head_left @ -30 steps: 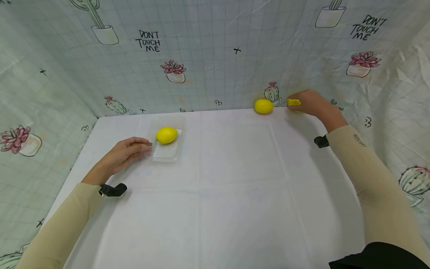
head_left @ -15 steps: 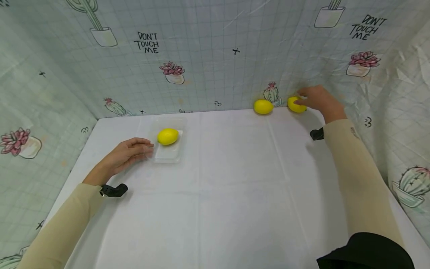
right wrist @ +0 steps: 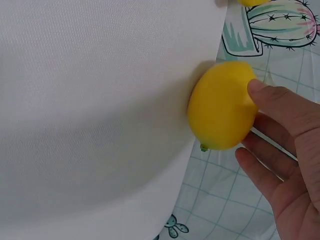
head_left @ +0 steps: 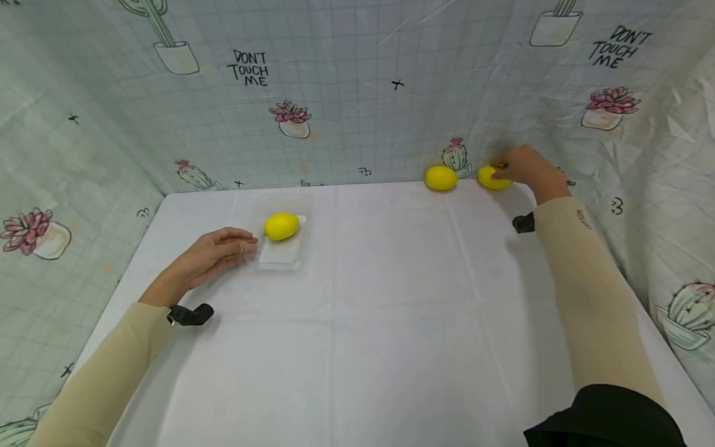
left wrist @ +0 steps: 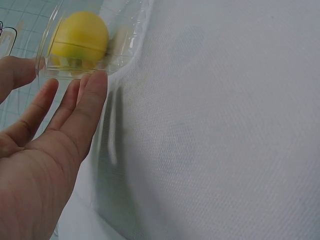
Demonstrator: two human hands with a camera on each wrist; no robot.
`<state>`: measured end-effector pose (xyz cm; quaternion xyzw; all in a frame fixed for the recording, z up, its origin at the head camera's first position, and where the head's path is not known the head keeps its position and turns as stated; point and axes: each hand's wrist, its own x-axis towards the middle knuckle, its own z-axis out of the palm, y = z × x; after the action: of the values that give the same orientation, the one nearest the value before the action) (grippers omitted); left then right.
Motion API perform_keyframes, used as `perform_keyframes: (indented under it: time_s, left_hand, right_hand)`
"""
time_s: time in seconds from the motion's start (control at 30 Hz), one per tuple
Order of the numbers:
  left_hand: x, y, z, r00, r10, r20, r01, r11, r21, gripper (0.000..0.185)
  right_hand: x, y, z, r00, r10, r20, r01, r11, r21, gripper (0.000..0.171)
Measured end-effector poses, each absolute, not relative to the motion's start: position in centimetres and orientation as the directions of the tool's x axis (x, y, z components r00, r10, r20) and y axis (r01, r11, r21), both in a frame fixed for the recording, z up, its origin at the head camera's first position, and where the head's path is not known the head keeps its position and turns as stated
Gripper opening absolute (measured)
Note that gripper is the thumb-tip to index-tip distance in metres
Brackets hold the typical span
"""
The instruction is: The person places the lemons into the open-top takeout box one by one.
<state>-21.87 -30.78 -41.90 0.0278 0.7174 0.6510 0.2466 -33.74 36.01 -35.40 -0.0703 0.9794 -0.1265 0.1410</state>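
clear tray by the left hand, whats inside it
One yellow lemon lies inside the clear tray, toward its far end. The near part looks bare. The left hand touches the tray's near edge with straight fingers; the tray floor under the lemon is hidden.

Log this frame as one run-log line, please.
left hand: open, fingers touching clear tray holding lemon | right hand: grip closing on far-right lemon | third lemon: untouched by backdrop

Staged recording booth: white-clothed table [head_left: 391, 323] walled by cactus-print sheeting [head_left: 346, 93].
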Motion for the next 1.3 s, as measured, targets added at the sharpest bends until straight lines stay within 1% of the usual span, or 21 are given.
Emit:
perform_keyframes:
  time_s: [0.1,0.17,0.3,0.43,0.53,0.67,0.8,0.93,1.13,1.3]
  left_hand:
    - [-21.8,-30.8,-41.8,-0.878,0.36,-0.314,-0.28,0.145,0.949,0.042]
    - [-21.7,-30.8,-41.8,-0.878,0.364,-0.31,-0.277,0.142,0.95,0.042]
    - [-21.6,-30.9,-41.8,-0.878,0.375,-0.297,-0.264,0.138,0.955,0.039]
    - [-21.7,-30.9,-41.8,-0.877,0.381,-0.293,-0.264,0.127,0.956,0.039]
    - [-21.7,-30.9,-41.8,-0.875,0.381,-0.298,-0.272,0.123,0.954,0.04]
    - [-21.5,-30.8,-41.6,-0.876,0.369,-0.31,-0.281,0.133,0.951,0.043]
    - [-21.4,-30.7,-41.6,-0.877,0.362,-0.316,-0.283,0.143,0.949,0.046]
    - [-21.4,-30.8,-41.7,-0.876,0.37,-0.31,-0.28,0.133,0.951,0.046]
    - [-21.3,-30.9,-41.7,-0.874,0.38,-0.302,-0.275,0.126,0.953,0.042]
    - [-21.4,-30.8,-41.7,-0.873,0.382,-0.304,-0.272,0.136,0.953,0.043]
  right_hand:
    - [-33.8,35.9,-35.3,-0.95,-0.174,-0.261,-0.097,0.954,-0.283,0.046]
    - [-33.8,35.9,-35.3,-0.947,-0.171,-0.271,-0.093,0.956,-0.278,0.047]
    - [-34.0,35.9,-35.4,-0.936,-0.169,-0.309,-0.092,0.964,-0.249,0.055]
    - [-33.7,36.3,-35.7,-0.905,-0.155,-0.395,-0.07,0.973,-0.221,0.068]
    - [-33.3,36.7,-36.1,-0.885,-0.146,-0.441,-0.044,0.971,-0.234,0.071]
    - [-33.1,37.0,-36.6,-0.882,-0.148,-0.447,-0.032,0.966,-0.256,0.066]
    - [-33.3,37.2,-36.8,-0.871,-0.148,-0.469,-0.037,0.97,-0.239,0.07]
    - [-33.4,37.5,-36.7,-0.862,-0.163,-0.481,-0.068,0.976,-0.208,0.074]
    - [-33.3,37.6,-36.7,-0.868,-0.206,-0.451,-0.128,0.972,-0.196,0.071]
    - [-32.1,37.8,-36.5,-0.866,-0.23,-0.444,-0.15,0.967,-0.208,0.071]
